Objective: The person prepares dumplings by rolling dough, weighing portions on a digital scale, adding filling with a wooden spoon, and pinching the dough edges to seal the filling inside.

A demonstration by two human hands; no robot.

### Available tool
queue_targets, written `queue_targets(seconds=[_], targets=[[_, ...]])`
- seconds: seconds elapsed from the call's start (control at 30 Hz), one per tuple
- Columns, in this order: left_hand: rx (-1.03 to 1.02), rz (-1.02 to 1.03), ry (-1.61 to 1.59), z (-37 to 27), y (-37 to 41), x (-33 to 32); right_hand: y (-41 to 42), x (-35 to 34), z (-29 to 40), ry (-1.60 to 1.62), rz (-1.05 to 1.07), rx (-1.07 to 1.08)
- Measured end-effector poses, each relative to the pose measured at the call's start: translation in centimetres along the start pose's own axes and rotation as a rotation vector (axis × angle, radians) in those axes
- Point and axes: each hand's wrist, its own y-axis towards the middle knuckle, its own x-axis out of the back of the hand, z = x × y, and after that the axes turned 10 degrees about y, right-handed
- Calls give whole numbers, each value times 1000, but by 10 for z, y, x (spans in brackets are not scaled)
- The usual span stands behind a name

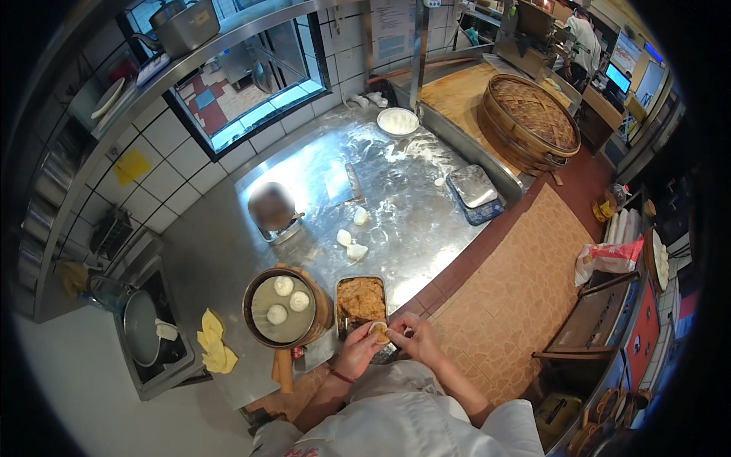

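My left hand (355, 353) cups a round dough wrapper (374, 327) with brownish filling showing in its middle. The fingers of my right hand (416, 338) pinch the wrapper's right edge. Just beyond my hands is a rectangular metal tray (337, 285) of orange-brown minced filling (361, 300). Left of it stands a round steamer (262, 294) holding three pleated buns (299, 301) on a pale liner. Farther up the steel table, a dough piece (361, 215) lies near two others (350, 244).
A digital scale (474, 191), a bench scraper (353, 183) and a bowl of flour (398, 121) rest on the floury steel table (411, 223). A metal container (282, 233) is partly blurred. Yellow cloth (217, 345) lies left; a large bamboo steamer (528, 120) stands back right. A person (582, 45) is far off.
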Motion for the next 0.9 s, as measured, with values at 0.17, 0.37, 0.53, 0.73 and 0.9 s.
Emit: queue_targets(seconds=[0.17, 0.37, 0.53, 0.73, 0.9], targets=[[-49, -92, 154, 5, 0, 0, 1, -8, -7, -36, -14, -29], [-85, -108, 292, 9, 1, 10, 2, -7, 3, -169, 109, 77], [-92, -81, 381, 2, -1, 5, 8, -9, 3, -131, 76, 70], [-10, 29, -154, -2, 3, 15, 10, -6, -10, -129, 64, 132], [-52, -84, -112, 8, 8, 4, 4, -18, -2, 2, 10, -77]])
